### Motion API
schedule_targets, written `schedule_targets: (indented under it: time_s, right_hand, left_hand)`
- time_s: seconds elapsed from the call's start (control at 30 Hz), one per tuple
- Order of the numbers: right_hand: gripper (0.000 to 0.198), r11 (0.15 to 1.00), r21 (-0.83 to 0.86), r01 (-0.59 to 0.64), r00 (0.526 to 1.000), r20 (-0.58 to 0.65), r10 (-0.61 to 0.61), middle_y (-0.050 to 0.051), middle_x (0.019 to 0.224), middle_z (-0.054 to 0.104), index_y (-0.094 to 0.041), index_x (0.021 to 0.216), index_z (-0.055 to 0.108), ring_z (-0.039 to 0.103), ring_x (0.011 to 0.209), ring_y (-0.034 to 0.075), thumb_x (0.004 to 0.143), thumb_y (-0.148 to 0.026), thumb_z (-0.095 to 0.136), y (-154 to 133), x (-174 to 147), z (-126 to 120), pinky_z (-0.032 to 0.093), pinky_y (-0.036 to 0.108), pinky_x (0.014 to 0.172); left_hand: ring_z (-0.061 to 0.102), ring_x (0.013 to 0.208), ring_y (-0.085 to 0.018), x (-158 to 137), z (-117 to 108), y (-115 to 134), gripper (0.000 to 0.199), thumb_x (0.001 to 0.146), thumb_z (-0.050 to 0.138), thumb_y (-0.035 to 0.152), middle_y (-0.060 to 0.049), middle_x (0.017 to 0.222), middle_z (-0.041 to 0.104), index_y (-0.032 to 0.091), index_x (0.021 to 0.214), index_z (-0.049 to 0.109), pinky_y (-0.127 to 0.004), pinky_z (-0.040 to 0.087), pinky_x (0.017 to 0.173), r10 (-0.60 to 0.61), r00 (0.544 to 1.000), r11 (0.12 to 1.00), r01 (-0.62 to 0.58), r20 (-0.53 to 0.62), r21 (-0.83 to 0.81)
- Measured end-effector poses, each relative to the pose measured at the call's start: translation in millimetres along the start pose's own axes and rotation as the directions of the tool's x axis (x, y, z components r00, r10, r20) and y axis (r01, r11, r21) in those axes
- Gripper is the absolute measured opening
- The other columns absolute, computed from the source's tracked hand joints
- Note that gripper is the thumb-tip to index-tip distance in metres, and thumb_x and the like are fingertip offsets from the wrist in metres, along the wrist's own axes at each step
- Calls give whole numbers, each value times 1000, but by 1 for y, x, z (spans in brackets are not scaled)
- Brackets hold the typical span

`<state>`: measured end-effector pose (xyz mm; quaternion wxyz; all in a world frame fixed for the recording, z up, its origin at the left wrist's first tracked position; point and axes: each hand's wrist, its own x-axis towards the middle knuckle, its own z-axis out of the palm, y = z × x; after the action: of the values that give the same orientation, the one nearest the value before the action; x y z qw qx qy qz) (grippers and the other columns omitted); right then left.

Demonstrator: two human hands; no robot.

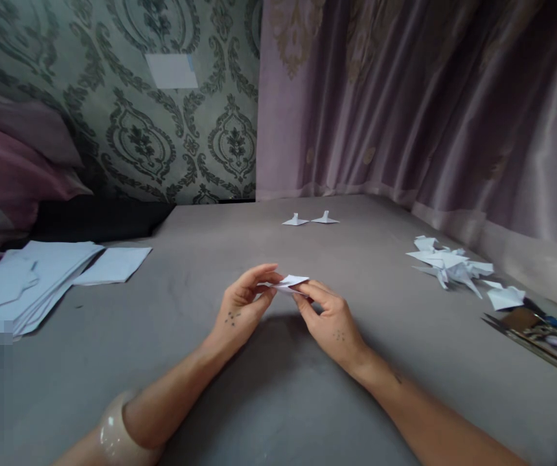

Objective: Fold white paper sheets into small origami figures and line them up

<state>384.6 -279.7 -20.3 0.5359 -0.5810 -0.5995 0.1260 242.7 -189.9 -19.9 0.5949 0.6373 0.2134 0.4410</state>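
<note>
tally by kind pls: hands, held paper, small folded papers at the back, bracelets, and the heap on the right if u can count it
Hands: 2, left hand and right hand
Held paper: 1
Folded papers at the back: 2
Bracelet: 1
Total: 6, leaving out the heap, whose pieces overlap too much to count

Green damask wallpaper (pixel 181 123), mauve pleated curtains (pixel 337 116), grey-covered surface (pixel 201 239), pink fabric (pixel 1 162), perhaps a cushion, dimly lit
</note>
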Motion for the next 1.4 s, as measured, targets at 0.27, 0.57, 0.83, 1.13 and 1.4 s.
schedule_targets:
  time_s: [0.27,0.57,0.83,1.13,1.4]
  right_hand:
    - [28,963,94,-251,968,3,252,5,107,70,-21,111,66,66,90,18,86,-27,55,-3,2,-1,51,31,85]
    - [38,875,328,-355,934,92,344,6,115,67,-23,120,62,64,100,20,82,-28,59,-6,4,-3,50,35,89]
    - [39,749,464,-472,880,204,428,3,91,72,-22,116,64,65,81,17,79,-33,64,-10,6,-5,52,30,74]
    - [42,788,426,-445,895,249,371,5,85,68,-19,111,65,59,68,13,88,-50,51,-13,6,-12,48,28,65]
    - [28,806,385,-449,893,165,419,0,70,61,-17,87,67,53,61,11,78,-44,65,-12,7,-6,42,24,56]
  left_hand:
    - [62,98,-17,-1,1,3,31,77,62,15,-6,100,69,20,108,63,-29,47,86,-40,998,998,42,-42,43]
    - [61,95,-19,-2,-1,8,34,79,55,12,-6,112,67,22,110,65,-33,45,89,-84,992,972,61,94,226]
    - [56,102,-21,-3,-4,10,32,81,57,14,-5,108,67,27,109,67,-35,42,91,129,982,886,-177,138,429]
    - [56,66,-15,-3,-2,13,28,84,58,40,-3,72,65,14,82,70,-25,43,62,-260,966,956,259,-9,141]
    - [54,56,-12,-5,3,6,38,81,61,47,-6,64,62,10,80,72,-21,42,52,-503,824,830,544,260,-121]
